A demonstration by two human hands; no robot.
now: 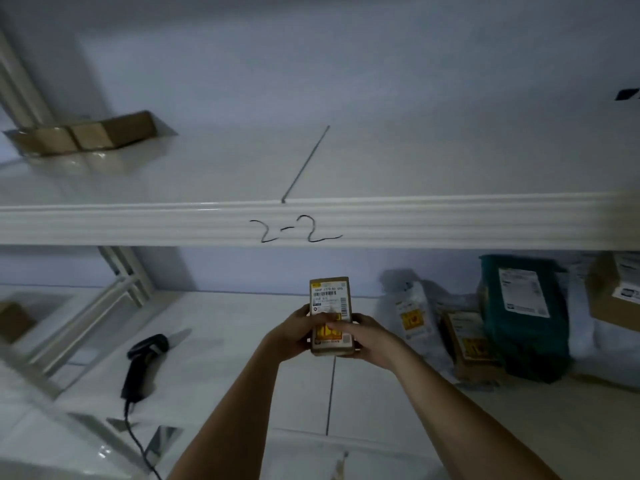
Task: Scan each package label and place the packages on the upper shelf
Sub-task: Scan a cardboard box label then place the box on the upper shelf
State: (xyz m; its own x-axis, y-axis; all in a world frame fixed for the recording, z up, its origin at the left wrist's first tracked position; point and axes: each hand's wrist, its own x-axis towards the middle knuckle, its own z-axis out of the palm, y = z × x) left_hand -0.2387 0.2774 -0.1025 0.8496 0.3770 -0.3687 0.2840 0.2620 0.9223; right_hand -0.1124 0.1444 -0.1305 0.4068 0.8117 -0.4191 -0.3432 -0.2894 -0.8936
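Note:
A small brown package (330, 299) with a white barcode label and yellow sticker is held upright above the lower shelf, label facing me. My left hand (294, 332) grips its left side and my right hand (369, 339) grips its right side, thumbs over the lower label. The black corded barcode scanner (145, 362) lies on the lower shelf to the left, untouched. The white upper shelf (450, 220), marked "2-2" on its front edge, spans the view above my hands. A brown cardboard box (86, 135) sits at its far left.
More packages wait at the right of the lower shelf: a white mailer (414, 313), a brown parcel (471, 344), a teal bag (523, 317) and a cardboard box (613, 292). A white shelf upright (114, 289) slants at left. Another small box (14, 320) sits far left.

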